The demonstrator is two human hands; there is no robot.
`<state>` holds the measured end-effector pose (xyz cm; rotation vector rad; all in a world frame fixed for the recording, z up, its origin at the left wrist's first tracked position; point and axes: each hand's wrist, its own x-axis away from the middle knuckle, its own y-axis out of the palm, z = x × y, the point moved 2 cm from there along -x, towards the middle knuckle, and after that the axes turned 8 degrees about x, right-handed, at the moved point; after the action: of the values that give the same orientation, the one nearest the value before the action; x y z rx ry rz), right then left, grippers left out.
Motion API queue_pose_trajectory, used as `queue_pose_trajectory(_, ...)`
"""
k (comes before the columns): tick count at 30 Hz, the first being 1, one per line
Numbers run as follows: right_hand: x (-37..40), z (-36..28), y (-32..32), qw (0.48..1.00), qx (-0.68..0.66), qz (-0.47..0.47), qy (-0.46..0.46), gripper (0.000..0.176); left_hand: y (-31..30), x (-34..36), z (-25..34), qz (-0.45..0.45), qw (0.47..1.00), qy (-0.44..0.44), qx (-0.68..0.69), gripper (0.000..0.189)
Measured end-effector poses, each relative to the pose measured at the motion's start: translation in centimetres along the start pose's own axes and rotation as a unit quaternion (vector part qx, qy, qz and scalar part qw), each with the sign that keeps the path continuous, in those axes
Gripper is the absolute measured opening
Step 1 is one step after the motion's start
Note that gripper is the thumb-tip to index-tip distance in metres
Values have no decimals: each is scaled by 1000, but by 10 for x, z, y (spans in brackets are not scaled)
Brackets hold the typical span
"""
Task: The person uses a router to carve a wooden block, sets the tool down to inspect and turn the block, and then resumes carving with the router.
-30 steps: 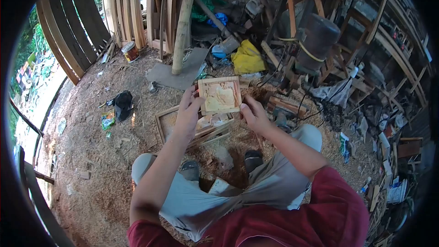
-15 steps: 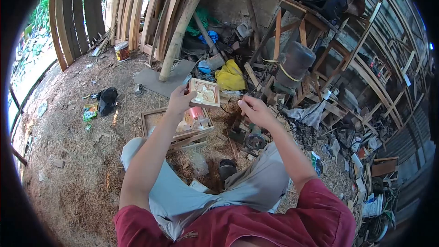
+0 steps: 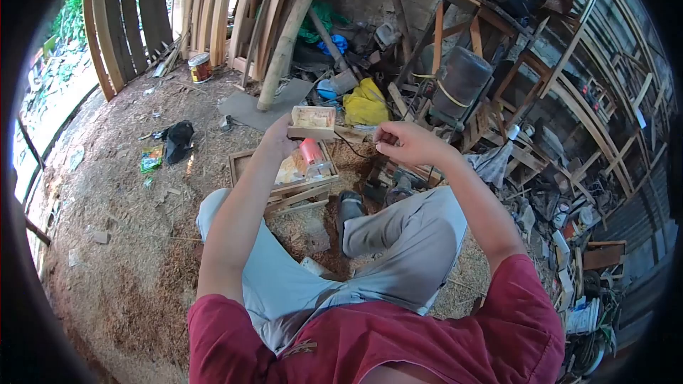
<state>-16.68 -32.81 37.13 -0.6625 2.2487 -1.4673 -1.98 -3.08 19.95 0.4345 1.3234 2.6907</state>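
Note:
My left hand [image 3: 279, 136] grips a small shallow wooden box [image 3: 313, 133] by its left side, tilted so its near wall faces me. Pale, crumpled-looking material shows inside it. To the right, apart from the box, my right hand [image 3: 411, 144] has thumb and fingertips pinched together; whatever they hold is too small to make out. Below the small box lies a larger wooden tray [image 3: 243, 163] on the ground, with a red cylindrical container [image 3: 310, 151] and pale scraps in it.
Beyond my right knee a dark machine [image 3: 403, 186] sits on the ground, partly hidden by my leg. A yellow cloth or bag [image 3: 366, 102] lies ahead, near a leaning pole [image 3: 290, 35]. A can [image 3: 200, 68] and a black bag [image 3: 178, 141] are on the shavings-covered floor.
The small box has tipped, so its near wall shows more and its inside less. My right hand has risen and turned, still pinched. The view has shifted slightly.

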Motion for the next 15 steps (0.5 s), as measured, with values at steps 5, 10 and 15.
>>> queue_pose_trajectory(5, -21, 5, -8, 998, -24, -5, -65, 23, -1, 18, 18, 35, 996, 52, 56, 35)
queue_pose_trajectory(10, -45, 18, -13, 995, -38, -33, -86, 24, -18, 55, 40, 82, 994, 41, -64, 36)
queue_pose_trajectory(15, -76, 36, 5, 988, -63, -58, -127, 23, -34, 89, 56, 173, 974, -42, -140, 32)
